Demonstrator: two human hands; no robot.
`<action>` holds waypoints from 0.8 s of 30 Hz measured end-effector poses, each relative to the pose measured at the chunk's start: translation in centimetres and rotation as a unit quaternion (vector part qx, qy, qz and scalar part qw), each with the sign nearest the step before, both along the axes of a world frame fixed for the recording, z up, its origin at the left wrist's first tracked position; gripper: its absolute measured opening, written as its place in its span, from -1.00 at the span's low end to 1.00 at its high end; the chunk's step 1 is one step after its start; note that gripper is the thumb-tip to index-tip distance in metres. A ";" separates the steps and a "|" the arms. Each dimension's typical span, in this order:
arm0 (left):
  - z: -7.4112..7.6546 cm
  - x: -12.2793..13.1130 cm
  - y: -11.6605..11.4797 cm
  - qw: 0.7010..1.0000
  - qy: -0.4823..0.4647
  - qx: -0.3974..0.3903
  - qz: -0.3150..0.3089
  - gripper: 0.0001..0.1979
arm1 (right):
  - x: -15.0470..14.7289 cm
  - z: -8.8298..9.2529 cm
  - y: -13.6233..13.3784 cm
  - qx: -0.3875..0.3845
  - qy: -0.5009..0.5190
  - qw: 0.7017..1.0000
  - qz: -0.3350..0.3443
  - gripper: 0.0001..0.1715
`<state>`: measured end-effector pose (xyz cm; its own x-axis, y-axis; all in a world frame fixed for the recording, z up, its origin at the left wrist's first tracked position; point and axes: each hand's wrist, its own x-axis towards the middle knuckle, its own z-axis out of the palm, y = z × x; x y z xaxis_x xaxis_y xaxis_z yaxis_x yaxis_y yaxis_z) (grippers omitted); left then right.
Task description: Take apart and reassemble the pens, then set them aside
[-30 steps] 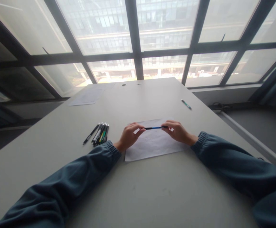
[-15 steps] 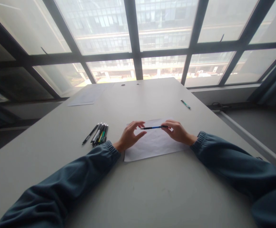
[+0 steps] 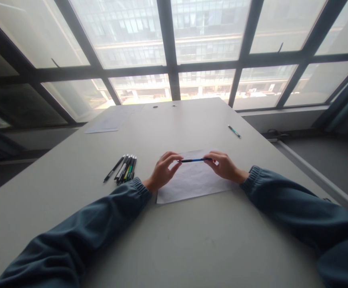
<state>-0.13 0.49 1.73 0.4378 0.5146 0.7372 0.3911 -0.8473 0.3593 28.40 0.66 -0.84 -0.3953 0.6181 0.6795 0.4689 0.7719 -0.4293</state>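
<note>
The blue-and-black pen is held crosswise above the paper, its right end gripped by the right hand, its left end bracketed by the left hand, whose pinch cannot be confirmed.

What looks like an office or meeting room: a broad white table holds a sheet of paper near the middle and a bunch of pens at left. On the far side, large dark-framed windows face a many-windowed building.
</note>
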 end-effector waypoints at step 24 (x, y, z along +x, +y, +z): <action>0.0 0.0 0.2 0.999 0.023 -0.028 -0.009 -0.93 | 0.0 0.3 -0.4 -0.033 -0.062 0.997 0.017 -0.80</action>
<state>-0.11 0.65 1.75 0.4796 0.5462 0.6868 0.3933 -0.8335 0.3882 28.35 0.24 -0.55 -0.4947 0.6447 0.5828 0.4952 0.7602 -0.4206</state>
